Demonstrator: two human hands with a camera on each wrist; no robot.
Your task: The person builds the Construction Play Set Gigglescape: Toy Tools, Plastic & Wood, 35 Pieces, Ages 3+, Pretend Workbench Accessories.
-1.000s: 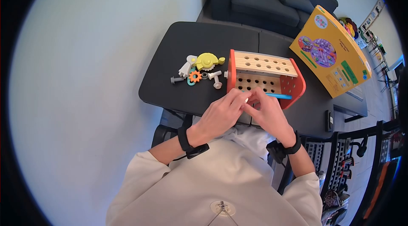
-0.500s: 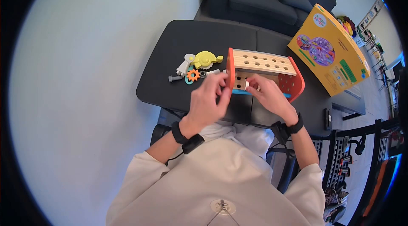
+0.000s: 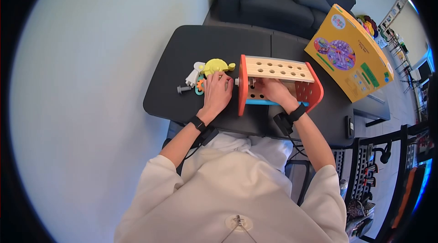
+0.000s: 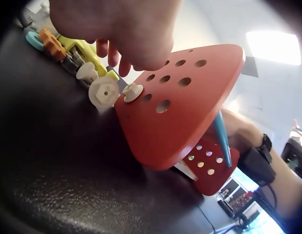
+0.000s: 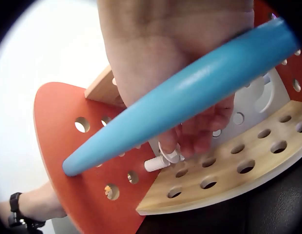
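Observation:
A toy toolbox with red side panels (image 3: 243,85) and wooden perforated boards (image 3: 278,68) stands on the black table. Inside it, my right hand (image 3: 273,91) pinches a white nut (image 5: 171,155) by the end of a white threaded bolt (image 5: 155,164) at the side panel. That bolt's white head (image 4: 133,92) shows on the panel's outer face. Left of the toolbox, my left hand (image 3: 217,96) hovers with loosely bent fingers over the loose parts. Close to it lie white bolts (image 4: 104,92), an orange gear (image 4: 52,44) and a yellow toy saw (image 3: 216,66).
A blue rod handle (image 3: 264,102) spans the toolbox front. A grey bolt (image 3: 184,89) and a white toy piece (image 3: 195,74) lie at the table's left. A large yellow box (image 3: 349,53) stands behind on the right, and a dark sofa (image 3: 278,5) beyond the table.
My hands were together before the toolbox and have parted. The right carried the white nut inside, towards the left panel; the left moved left over the loose parts.

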